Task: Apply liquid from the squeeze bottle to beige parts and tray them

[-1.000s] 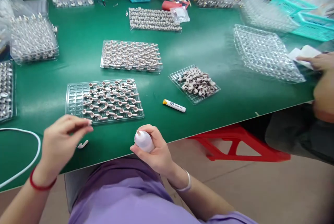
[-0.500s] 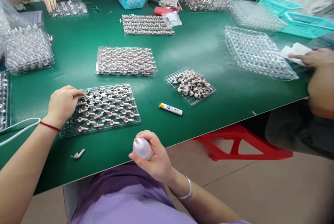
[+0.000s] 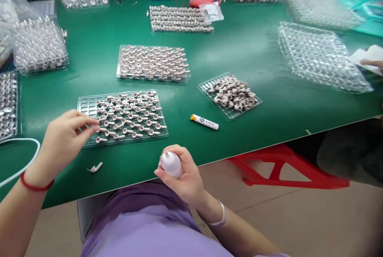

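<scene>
My left hand [image 3: 67, 133] is over the left part of a clear plastic tray [image 3: 86, 103], thumb and forefinger brought together in a pinch beside the leftmost small parts. Whatever lies between those fingertips is too small to make out. Rows of small beige parts [image 3: 128, 116], each with a round cup and a short stem, fill the tray apart from its left side. My right hand [image 3: 187, 177] is wrapped round a white squeeze bottle [image 3: 171, 164], its nozzle pointing up, near the table's front edge. One loose beige part [image 3: 96, 167] with a thin wire lies in front of the tray.
Behind the tray stands a fuller tray [image 3: 152, 63]. Right of it are a white tube marked BMW [image 3: 205, 121] and a small tray heaped with beige parts [image 3: 235, 93]. Stacked trays [image 3: 40, 45] and a white cable [image 3: 34, 155] are at left. A red stool [image 3: 275, 165] sits below.
My left hand has moved from the tray's upper left corner down to its lower left side. My right hand still holds the bottle. The view has shifted slightly.
</scene>
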Action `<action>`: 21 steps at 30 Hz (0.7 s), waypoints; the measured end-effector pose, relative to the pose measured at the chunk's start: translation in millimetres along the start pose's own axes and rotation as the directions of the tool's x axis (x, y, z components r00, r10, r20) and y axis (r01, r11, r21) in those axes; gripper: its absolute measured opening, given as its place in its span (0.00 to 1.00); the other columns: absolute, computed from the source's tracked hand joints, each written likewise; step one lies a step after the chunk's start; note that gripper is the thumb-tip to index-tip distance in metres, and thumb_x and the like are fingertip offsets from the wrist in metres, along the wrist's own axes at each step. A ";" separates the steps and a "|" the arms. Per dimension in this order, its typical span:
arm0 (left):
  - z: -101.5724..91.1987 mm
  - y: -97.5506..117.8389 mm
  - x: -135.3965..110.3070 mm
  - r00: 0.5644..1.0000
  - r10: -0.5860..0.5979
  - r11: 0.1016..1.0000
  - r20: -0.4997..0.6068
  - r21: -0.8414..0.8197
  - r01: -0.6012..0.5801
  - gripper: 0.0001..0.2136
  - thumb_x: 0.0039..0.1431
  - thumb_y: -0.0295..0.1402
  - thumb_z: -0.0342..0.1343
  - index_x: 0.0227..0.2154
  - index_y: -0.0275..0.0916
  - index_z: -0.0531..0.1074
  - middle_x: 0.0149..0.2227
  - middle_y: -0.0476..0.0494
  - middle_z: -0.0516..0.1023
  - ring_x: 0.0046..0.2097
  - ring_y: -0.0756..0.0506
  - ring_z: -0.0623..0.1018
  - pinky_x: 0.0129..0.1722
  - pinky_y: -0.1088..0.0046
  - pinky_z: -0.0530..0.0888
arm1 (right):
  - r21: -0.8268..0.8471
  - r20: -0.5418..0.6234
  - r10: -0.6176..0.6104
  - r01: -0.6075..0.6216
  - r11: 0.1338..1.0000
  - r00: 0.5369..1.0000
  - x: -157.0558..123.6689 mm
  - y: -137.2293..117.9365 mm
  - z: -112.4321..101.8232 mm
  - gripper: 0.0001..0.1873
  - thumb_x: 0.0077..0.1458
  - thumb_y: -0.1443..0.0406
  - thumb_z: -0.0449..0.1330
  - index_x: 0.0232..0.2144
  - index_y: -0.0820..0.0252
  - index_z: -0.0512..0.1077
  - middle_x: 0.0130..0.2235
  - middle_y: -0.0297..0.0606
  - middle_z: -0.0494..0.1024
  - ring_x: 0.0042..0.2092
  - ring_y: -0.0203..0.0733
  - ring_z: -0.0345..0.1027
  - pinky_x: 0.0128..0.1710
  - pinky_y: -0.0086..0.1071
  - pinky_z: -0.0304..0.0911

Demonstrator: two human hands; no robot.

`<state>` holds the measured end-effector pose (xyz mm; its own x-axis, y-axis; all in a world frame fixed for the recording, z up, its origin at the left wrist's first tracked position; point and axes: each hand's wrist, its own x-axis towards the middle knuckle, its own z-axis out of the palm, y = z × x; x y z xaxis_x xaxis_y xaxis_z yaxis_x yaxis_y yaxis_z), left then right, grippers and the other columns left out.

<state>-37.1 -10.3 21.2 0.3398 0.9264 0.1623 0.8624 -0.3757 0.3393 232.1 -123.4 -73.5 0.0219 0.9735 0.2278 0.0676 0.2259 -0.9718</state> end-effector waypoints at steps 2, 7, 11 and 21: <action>1.3 4.5 -28.3 0.991 -0.001 0.994 0.137 -0.105 0.015 0.13 0.56 0.47 0.60 0.30 0.43 0.79 0.32 0.51 0.77 0.30 0.50 0.73 0.30 0.76 0.69 | 0.006 0.002 0.005 -0.005 1.000 1.000 -0.4 -0.5 -0.2 0.19 0.53 0.64 0.67 0.45 0.52 0.66 0.39 0.35 0.69 0.33 0.36 0.66 0.31 0.31 0.67; 10.7 4.5 -71.6 0.943 -0.120 0.979 0.311 -0.118 0.164 0.09 0.50 0.43 0.64 0.28 0.44 0.76 0.30 0.50 0.77 0.27 0.49 0.76 0.26 0.76 0.70 | -0.118 0.104 0.004 0.008 0.993 0.995 5.4 -10.2 -0.7 0.20 0.55 0.64 0.65 0.49 0.50 0.68 0.44 0.39 0.71 0.41 0.42 0.69 0.38 0.36 0.69; 17.3 10.4 -80.7 0.961 -0.160 0.958 0.225 -0.199 0.206 0.09 0.56 0.42 0.59 0.29 0.44 0.77 0.29 0.49 0.79 0.27 0.49 0.77 0.27 0.76 0.71 | -0.161 0.226 0.057 -0.021 0.987 0.973 6.8 -18.2 6.5 0.25 0.54 0.69 0.62 0.53 0.51 0.63 0.46 0.40 0.72 0.42 0.41 0.70 0.41 0.35 0.68; 30.3 59.2 -95.9 0.883 -0.089 0.600 0.460 -0.683 0.416 0.13 0.60 0.38 0.55 0.23 0.42 0.78 0.24 0.47 0.80 0.26 0.48 0.78 0.25 0.77 0.74 | 0.264 0.385 -0.011 -0.099 0.960 0.923 13.5 -18.2 41.0 0.26 0.47 0.71 0.65 0.49 0.54 0.63 0.38 0.35 0.73 0.35 0.35 0.69 0.33 0.28 0.66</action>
<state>-7.2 -120.7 -2.3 0.3963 0.8630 -0.3134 0.4030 0.1432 0.9039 190.3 -112.8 -55.3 -0.3645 0.9101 0.1972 -0.2004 0.1301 -0.9710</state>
